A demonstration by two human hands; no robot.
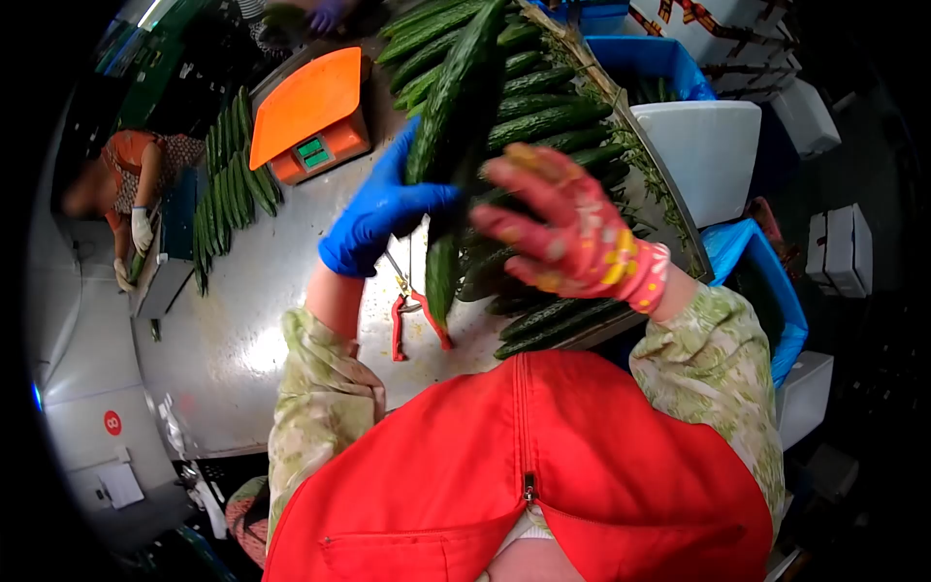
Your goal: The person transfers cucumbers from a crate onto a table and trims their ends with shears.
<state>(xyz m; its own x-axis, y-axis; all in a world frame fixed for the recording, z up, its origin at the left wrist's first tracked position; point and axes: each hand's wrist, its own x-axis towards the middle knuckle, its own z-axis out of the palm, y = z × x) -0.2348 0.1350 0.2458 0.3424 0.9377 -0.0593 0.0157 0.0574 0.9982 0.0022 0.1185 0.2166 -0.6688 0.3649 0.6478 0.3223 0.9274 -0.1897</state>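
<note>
My left hand (386, 209), in a blue glove, is wrapped round long green cucumbers (454, 102), which stand up from it over the metal table. Another cucumber end hangs below that hand. Just to the right, my right hand (567, 228), in a red flowered glove, has its fingers apart and holds nothing. Under my hands lie red-handled pliers or snips (417, 315) on the steel table (252, 335). A large pile of cucumbers (548, 121) reaches from behind the held ones down to the right.
An orange scale (308, 112) stands at the upper left, beside a row of cucumbers (231, 184). A co-worker (145, 179) handles a cucumber at the far left. White boxes (698, 155) and blue-lined bins (766, 281) stand beyond the table's right edge.
</note>
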